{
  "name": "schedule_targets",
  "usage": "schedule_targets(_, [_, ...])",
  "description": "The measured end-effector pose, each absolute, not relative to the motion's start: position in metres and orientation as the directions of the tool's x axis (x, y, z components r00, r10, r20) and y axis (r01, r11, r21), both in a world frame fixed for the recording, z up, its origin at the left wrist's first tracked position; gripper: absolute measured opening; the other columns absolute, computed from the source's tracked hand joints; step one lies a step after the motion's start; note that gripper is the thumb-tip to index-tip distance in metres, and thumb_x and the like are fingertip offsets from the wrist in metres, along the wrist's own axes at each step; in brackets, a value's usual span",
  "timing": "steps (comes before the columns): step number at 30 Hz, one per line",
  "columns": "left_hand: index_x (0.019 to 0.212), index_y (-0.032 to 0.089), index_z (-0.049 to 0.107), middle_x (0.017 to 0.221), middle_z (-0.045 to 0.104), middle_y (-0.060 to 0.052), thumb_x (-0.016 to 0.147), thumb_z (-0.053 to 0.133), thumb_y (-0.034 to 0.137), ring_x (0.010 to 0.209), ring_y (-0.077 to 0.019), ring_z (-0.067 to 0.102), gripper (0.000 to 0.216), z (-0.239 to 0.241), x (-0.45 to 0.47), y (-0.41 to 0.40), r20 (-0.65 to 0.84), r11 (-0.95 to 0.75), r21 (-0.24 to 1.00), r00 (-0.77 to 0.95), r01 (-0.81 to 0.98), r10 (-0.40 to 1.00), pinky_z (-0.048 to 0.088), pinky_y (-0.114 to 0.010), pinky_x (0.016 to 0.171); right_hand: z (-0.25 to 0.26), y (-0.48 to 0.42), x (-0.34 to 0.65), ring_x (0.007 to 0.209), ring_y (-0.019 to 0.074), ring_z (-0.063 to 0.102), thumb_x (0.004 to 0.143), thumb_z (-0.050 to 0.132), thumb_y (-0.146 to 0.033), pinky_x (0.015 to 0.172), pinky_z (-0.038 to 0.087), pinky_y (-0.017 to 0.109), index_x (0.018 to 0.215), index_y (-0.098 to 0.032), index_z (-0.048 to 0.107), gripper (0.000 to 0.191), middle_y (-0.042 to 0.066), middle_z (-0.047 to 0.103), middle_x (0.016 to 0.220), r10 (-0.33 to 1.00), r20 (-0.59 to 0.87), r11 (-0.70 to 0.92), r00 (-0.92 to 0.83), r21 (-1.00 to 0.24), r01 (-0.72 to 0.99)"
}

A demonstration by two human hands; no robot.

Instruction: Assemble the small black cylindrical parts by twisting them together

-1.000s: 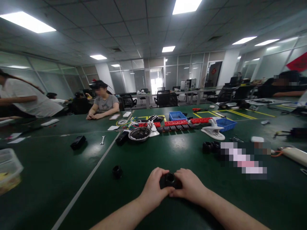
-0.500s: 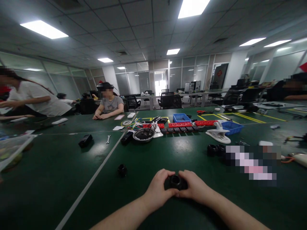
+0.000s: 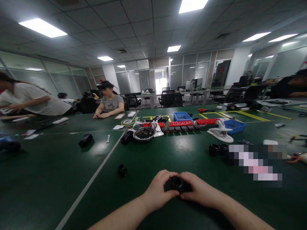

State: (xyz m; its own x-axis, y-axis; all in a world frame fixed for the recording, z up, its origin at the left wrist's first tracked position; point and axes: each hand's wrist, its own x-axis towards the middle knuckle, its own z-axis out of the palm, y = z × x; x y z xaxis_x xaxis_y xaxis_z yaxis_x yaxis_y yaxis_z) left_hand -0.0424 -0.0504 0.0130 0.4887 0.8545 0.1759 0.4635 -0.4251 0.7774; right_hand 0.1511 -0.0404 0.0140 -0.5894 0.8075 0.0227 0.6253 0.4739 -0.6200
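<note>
Both of my hands meet over the green table (image 3: pixel 59 179) near its front edge. Between them is a small black ring-shaped part (image 3: pixel 177 183) with a round opening facing up. My left hand (image 3: pixel 158 188) curls round its left side, fingers closed on it. My right hand (image 3: pixel 198 190) grips its right side the same way. A similar loose black ring (image 3: pixel 122 170) lies on the table to the left of my hands. Two more black rings (image 3: pixel 218 149) sit side by side further right.
A round metal dish (image 3: pixel 144 134), red and black switch rows (image 3: pixel 181 125), blue bins (image 3: pixel 182 116), a white clamp stand (image 3: pixel 222 131), a wrench (image 3: pixel 108 138) and a black box (image 3: pixel 85 140) lie mid-table. A person in grey (image 3: pixel 109 103) sits across; a person in white (image 3: pixel 31 102) leans at left.
My hands keep hold of the black ring and have barely shifted. The clear plastic container at the left edge is gone from view.
</note>
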Motion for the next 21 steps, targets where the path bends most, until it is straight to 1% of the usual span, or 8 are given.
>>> schedule_targets(2, [0.106,0.024,0.054,0.096,0.054,-0.002,0.062,0.07,0.018,0.09,-0.0186,0.049,0.047,0.011,-0.041,-0.05,0.175,-0.42,0.777,0.48,0.469,0.86,0.04,-0.029,0.077,0.011,-0.038,0.15,0.08,0.0184,0.052,0.06,0.069,-0.026,0.068,0.038,0.027,0.089,-0.019,0.057,0.033,0.002,0.058,0.087,0.821,0.016,0.454,-0.57,-0.624,0.636])
schedule_targets(5, [0.097,0.021,0.056,0.093,0.053,-0.002,0.058,0.073,0.018,0.088,-0.0188,0.05,0.043,0.007,-0.038,-0.05,0.186,-0.387,0.779,0.407,0.494,0.894,0.039,-0.029,0.077,0.005,-0.038,0.141,0.07,0.017,0.051,0.057,0.069,-0.034,0.059,0.035,0.025,0.08,-0.017,0.053,0.033,0.002,0.057,0.078,0.875,0.031,0.421,-0.483,-0.542,0.727])
schedule_targets(10, [0.092,0.02,0.055,0.093,0.053,-0.002,0.055,0.074,0.016,0.089,-0.0197,0.049,0.041,0.004,-0.036,-0.052,0.214,-0.351,0.776,0.306,0.523,0.928,0.039,-0.031,0.079,0.004,-0.045,0.126,0.072,0.0202,0.05,0.061,0.064,-0.036,0.064,0.034,0.03,0.077,-0.016,0.051,0.028,0.005,0.056,0.077,0.908,0.123,0.417,-0.4,-0.338,0.844])
schedule_targets(12, [0.093,0.02,0.056,0.093,0.053,-0.002,0.056,0.073,0.017,0.089,-0.0198,0.049,0.041,0.007,-0.036,-0.053,0.211,-0.358,0.775,0.32,0.521,0.924,0.038,-0.031,0.079,0.006,-0.047,0.127,0.078,0.0218,0.05,0.061,0.065,-0.038,0.069,0.035,0.032,0.084,-0.017,0.052,0.034,0.006,0.056,0.083,0.895,0.139,0.444,-0.423,-0.358,0.821])
schedule_targets(15, [0.097,0.021,0.055,0.096,0.054,-0.002,0.06,0.071,0.018,0.092,-0.0199,0.049,0.04,0.011,-0.039,-0.054,0.201,-0.385,0.779,0.383,0.496,0.901,0.038,-0.031,0.079,0.011,-0.047,0.136,0.091,0.0226,0.048,0.061,0.067,-0.036,0.079,0.035,0.033,0.104,-0.02,0.05,0.049,0.006,0.055,0.098,0.85,0.129,0.505,-0.511,-0.478,0.719])
schedule_targets(16, [0.099,0.022,0.055,0.097,0.054,-0.002,0.061,0.07,0.018,0.092,-0.0198,0.049,0.04,0.012,-0.04,-0.054,0.2,-0.396,0.78,0.407,0.485,0.891,0.038,-0.03,0.079,0.013,-0.045,0.14,0.093,0.0223,0.048,0.062,0.066,-0.034,0.081,0.035,0.033,0.107,-0.02,0.05,0.049,0.006,0.054,0.1,0.832,0.112,0.516,-0.543,-0.515,0.684])
schedule_targets(19, [0.102,0.023,0.054,0.1,0.054,-0.003,0.063,0.069,0.019,0.094,-0.02,0.049,0.042,0.012,-0.043,-0.053,0.197,-0.418,0.781,0.452,0.464,0.87,0.038,-0.031,0.08,0.015,-0.04,0.15,0.089,0.0199,0.049,0.068,0.062,-0.029,0.078,0.037,0.03,0.098,-0.02,0.056,0.032,0.004,0.055,0.094,0.789,0.054,0.518,-0.612,-0.594,0.615])
schedule_targets(21, [0.102,0.023,0.054,0.1,0.054,-0.003,0.062,0.07,0.02,0.094,-0.0202,0.049,0.044,0.009,-0.044,-0.052,0.195,-0.418,0.782,0.455,0.463,0.869,0.038,-0.031,0.081,0.013,-0.037,0.151,0.083,0.0182,0.051,0.066,0.064,-0.028,0.072,0.038,0.027,0.09,-0.019,0.057,0.026,0.003,0.056,0.087,0.793,0.036,0.498,-0.608,-0.613,0.614])
